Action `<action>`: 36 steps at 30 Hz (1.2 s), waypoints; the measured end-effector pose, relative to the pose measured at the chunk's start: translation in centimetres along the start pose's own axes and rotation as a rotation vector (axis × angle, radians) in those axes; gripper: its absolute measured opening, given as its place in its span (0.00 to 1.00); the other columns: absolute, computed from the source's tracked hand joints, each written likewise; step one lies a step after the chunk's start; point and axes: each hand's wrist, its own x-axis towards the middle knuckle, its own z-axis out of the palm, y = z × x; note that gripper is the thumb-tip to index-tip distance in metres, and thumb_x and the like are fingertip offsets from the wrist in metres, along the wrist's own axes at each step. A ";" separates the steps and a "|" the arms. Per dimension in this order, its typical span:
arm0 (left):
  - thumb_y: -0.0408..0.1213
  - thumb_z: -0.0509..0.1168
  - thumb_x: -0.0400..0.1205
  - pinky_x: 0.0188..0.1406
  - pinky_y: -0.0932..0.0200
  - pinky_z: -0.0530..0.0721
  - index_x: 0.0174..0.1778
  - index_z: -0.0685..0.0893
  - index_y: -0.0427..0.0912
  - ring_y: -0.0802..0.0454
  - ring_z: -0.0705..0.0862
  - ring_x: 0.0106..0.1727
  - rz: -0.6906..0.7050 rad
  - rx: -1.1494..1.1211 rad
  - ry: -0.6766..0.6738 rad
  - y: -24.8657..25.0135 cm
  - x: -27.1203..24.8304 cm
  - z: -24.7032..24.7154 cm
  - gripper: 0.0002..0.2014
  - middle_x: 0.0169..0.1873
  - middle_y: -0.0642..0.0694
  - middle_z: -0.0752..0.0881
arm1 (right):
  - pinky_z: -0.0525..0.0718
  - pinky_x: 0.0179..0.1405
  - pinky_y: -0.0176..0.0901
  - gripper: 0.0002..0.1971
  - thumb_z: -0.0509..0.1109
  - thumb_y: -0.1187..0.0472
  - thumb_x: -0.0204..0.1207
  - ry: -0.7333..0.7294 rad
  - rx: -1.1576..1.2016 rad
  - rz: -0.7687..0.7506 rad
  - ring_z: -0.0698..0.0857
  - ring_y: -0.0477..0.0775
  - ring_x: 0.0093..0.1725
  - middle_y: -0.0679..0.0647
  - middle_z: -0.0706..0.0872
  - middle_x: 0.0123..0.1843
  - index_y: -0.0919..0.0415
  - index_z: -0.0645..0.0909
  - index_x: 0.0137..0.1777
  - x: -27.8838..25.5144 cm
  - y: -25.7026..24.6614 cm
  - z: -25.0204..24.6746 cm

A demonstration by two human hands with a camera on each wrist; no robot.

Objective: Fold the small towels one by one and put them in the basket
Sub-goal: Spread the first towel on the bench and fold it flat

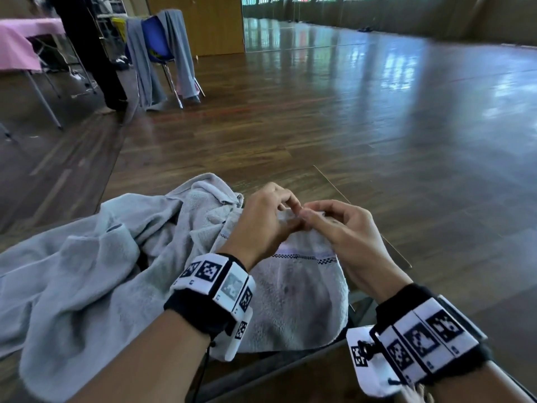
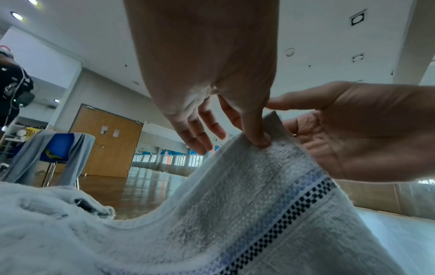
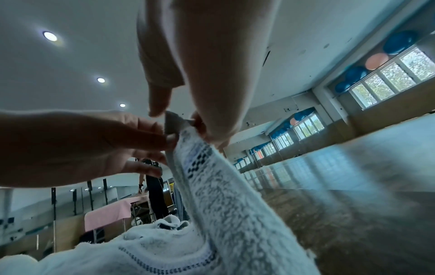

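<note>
A pale grey small towel with a dark checkered stripe across it is lifted at its far end in front of the person, its long axis running from the raised corner back toward them, the near end draped low. The left hand pinches the raised corner between thumb and forefinger, its other fingers loosely spread. The right hand meets it at the same corner, fingers curled on the cloth edge. Just left of the held towel, touching it, lies a rumpled heap of more grey towels. Beyond stretches a glossy wooden floor. Far left stands a blue chair draped with grey cloth, beside a pink-covered tabletop and a standing person in dark clothes.
</note>
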 end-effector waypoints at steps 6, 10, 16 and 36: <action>0.40 0.78 0.76 0.46 0.73 0.74 0.36 0.85 0.42 0.59 0.82 0.43 0.035 -0.020 -0.142 0.1 -0.4 -0.9 0.09 0.43 0.53 0.86 | 0.89 0.55 0.57 0.07 0.74 0.69 0.80 0.069 0.156 0.118 0.91 0.60 0.49 0.64 0.93 0.50 0.59 0.93 0.48 0.8 0.5 -1.2; 0.35 0.71 0.82 0.29 0.61 0.69 0.37 0.78 0.38 0.55 0.68 0.27 -0.078 -0.210 -0.331 0.1 -0.8 -0.7 0.11 0.24 0.52 0.75 | 0.86 0.39 0.35 0.16 0.73 0.74 0.78 0.089 -0.086 0.022 0.86 0.39 0.35 0.39 0.91 0.36 0.50 0.92 0.49 0.9 0.5 -2.1; 0.47 0.72 0.82 0.25 0.56 0.75 0.46 0.85 0.49 0.54 0.76 0.25 -0.009 -0.139 -0.176 0.5 -0.3 -0.2 0.07 0.23 0.48 0.81 | 0.90 0.43 0.41 0.14 0.77 0.72 0.77 0.093 0.006 0.052 0.93 0.49 0.44 0.51 0.95 0.43 0.52 0.86 0.54 0.6 0.9 -1.7; 0.42 0.77 0.78 0.33 0.71 0.80 0.41 0.90 0.52 0.65 0.81 0.30 0.001 -0.061 0.038 0.7 -0.1 1.2 0.02 0.29 0.55 0.85 | 0.90 0.48 0.44 0.17 0.80 0.71 0.73 0.088 -0.035 0.062 0.93 0.48 0.42 0.52 0.95 0.40 0.44 0.93 0.36 -0.1 0.4 -2.2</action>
